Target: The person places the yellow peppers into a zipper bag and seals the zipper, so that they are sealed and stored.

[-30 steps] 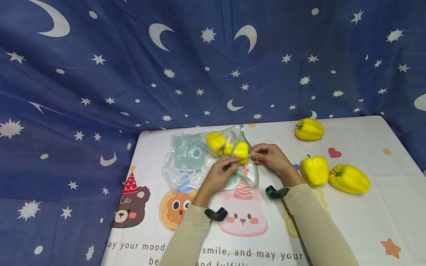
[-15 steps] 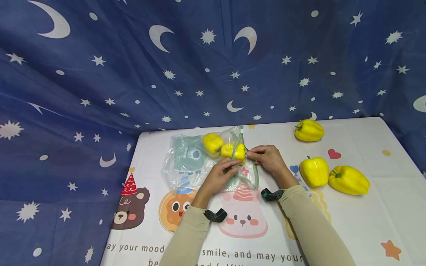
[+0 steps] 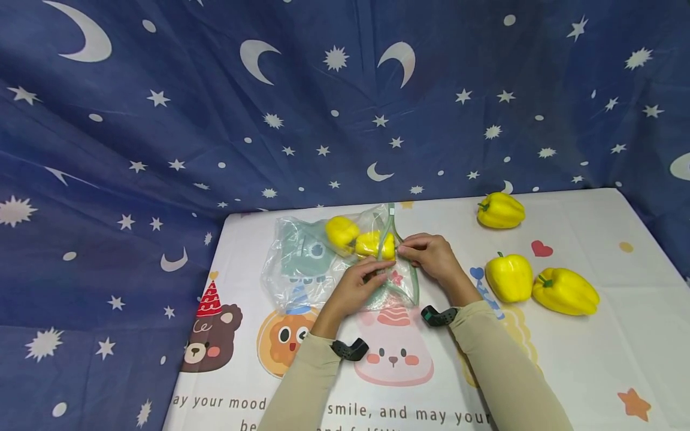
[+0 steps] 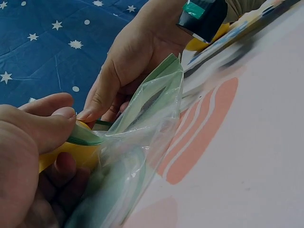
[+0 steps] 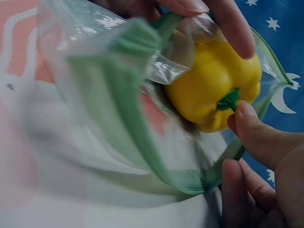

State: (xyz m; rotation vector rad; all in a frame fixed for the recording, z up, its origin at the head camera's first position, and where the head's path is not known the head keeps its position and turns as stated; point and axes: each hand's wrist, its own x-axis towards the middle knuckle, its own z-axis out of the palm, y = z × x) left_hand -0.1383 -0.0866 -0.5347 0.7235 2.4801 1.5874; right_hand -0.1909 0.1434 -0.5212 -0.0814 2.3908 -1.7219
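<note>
A clear plastic zip bag (image 3: pixel 286 290) with green edging lies on the table, its mouth facing right. Two yellow bell peppers are inside: one deeper (image 3: pixel 341 232), the other (image 3: pixel 375 244) just within the mouth, stem towards the opening. My left hand (image 3: pixel 356 284) pinches the bag's green zip edge (image 4: pixel 85 137) between thumb and finger, holding the mouth apart. At the opening, my right hand (image 3: pixel 431 256) pinches the nearer pepper's green stem (image 5: pixel 229 99) with thumb and a finger. Other right fingers (image 5: pixel 234 178) curl near the bag's lower green rim.
To the right stand more yellow bell peppers: one (image 3: pixel 501 211) near the back edge, two (image 3: pixel 509 278) (image 3: pixel 566 291) side by side further forward. A printed white cloth (image 3: pixel 593 365) covers the table. A blue star-patterned curtain (image 3: pixel 302 108) hangs behind and at the left.
The nearer pepper has slid left, deeper into the bag, with my right hand following it. The other pepper has shifted slightly left too. My left hand has stayed about where it was.
</note>
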